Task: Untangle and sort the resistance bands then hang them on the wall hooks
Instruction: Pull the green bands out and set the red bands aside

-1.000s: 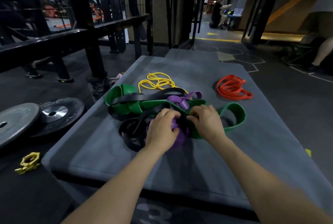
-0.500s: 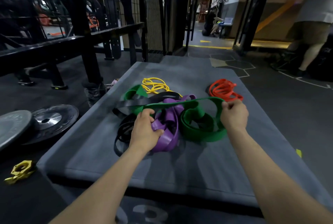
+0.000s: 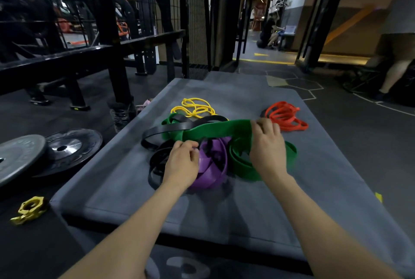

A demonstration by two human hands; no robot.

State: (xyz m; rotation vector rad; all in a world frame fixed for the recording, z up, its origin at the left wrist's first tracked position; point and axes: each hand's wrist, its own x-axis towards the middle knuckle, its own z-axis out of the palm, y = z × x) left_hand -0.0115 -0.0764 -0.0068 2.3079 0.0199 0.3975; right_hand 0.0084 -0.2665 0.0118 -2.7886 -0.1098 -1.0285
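Observation:
A tangle of resistance bands lies on a grey padded box [image 3: 224,211]. My right hand [image 3: 267,150] grips the wide green band [image 3: 215,129] and holds a stretch of it lifted across the pile. My left hand [image 3: 182,164] grips the purple band [image 3: 213,166] at its left side, over the black band [image 3: 161,132] loops. A thin yellow band [image 3: 195,108] lies behind the pile. An orange band [image 3: 284,116] lies apart at the right rear. No wall hooks are in view.
Weight plates [image 3: 45,153] lie on the floor to the left, with a yellow collar [image 3: 29,209] nearer me. A black rack frame [image 3: 107,49] stands left rear. A person's legs [image 3: 395,70] stand at far right; another person sits down the corridor.
My right hand has moved left and nearer with the green band, laying a wide stretch over the pile. My left hand stays on the purple band.

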